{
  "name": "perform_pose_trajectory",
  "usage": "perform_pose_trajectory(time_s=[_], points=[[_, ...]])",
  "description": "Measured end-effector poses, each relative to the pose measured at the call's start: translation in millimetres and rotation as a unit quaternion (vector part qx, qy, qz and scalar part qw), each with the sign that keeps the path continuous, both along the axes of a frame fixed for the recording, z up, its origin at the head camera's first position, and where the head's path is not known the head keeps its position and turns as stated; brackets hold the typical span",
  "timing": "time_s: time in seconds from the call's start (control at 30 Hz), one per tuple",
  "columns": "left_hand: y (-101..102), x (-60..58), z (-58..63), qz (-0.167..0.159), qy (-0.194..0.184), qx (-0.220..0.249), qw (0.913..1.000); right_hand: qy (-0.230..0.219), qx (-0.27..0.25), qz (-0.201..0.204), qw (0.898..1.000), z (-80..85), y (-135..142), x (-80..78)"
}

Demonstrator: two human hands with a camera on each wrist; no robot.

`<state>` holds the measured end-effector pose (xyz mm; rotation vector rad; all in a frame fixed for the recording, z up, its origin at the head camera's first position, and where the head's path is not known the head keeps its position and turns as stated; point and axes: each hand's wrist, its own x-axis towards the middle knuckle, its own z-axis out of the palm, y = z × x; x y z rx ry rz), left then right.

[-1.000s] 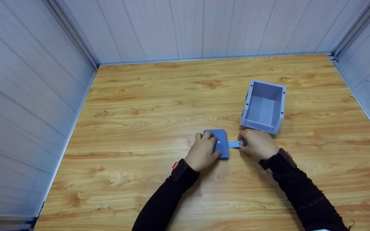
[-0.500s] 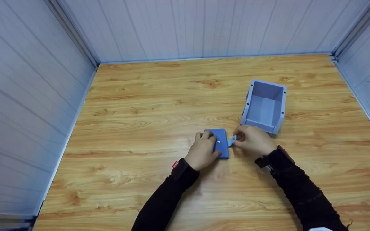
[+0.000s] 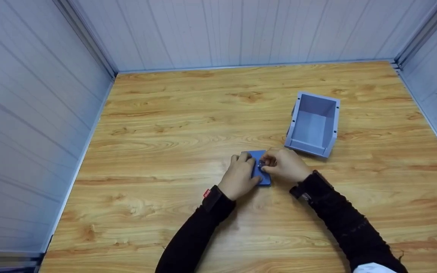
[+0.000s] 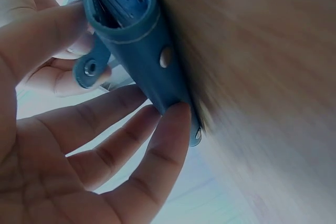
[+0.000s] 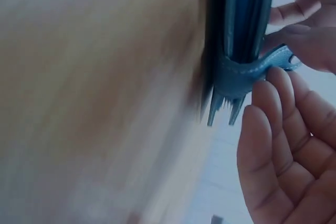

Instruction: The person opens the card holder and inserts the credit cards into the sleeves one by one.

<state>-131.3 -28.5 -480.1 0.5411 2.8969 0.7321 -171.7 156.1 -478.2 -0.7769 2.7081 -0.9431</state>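
Observation:
A blue card holder [image 3: 257,154] lies on the wooden table, partly covered by both hands. My left hand [image 3: 238,177] holds it from its left side, thumb and fingers at its cover and spine. In the left wrist view, clear sleeves show inside the card holder [image 4: 134,53], and metal studs sit on its spine. My right hand [image 3: 288,165] pinches the end of its snap strap [image 4: 93,62] and holds it over the cover. The strap [image 5: 241,78] wraps round the open edge in the right wrist view, its snap end raised off the cover.
A grey plastic bin [image 3: 306,147] stands just beyond my right hand, with nothing visible inside. Pale panel walls [image 3: 203,36] close off the table [image 3: 157,151] at the back and both sides.
My right hand has moved left, folding the strap from sticking out at the right to over the cover. My left hand has stayed on the card holder.

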Motion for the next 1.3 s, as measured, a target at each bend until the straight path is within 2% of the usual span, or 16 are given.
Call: perform_pose_trajectory(time_s=[0.17, 0.37, 0.73, 1.0, 1.2, 1.3], points=[[0, 0.1, -0.2, -0.002, 0.003, 0.0, 1.0, 0.014, 0.02, 0.009, 1.0, -0.1, -4, 0.3], [-2, 1.5, -1.3, -0.008, 0.029, 0.003, 0.9995, 0.03, 0.021, 0.016, 0.999, -1.2, -6, -2.2], [-1, 1.7, -1.3, -0.011, 0.027, -0.001, 0.9996, 0.007, 0.027, 0.006, 1.0, -0.5, -6, -3.3], [-1, 2.0, -1.8, -0.01, 0.033, -0.002, 0.9994, -0.037, 0.005, -0.008, 0.999, 2.4, -6, -7.3], [-1, 2.3, -0.5, -0.006, 0.025, -0.009, 0.9996, -0.103, -0.006, -0.018, 0.994, 4.0, -7, -17.1], [-1, 2.2, -0.4, -0.008, 0.021, -0.016, 0.9996, -0.131, -0.013, -0.011, 0.991, 3.7, -6, -22.5]])
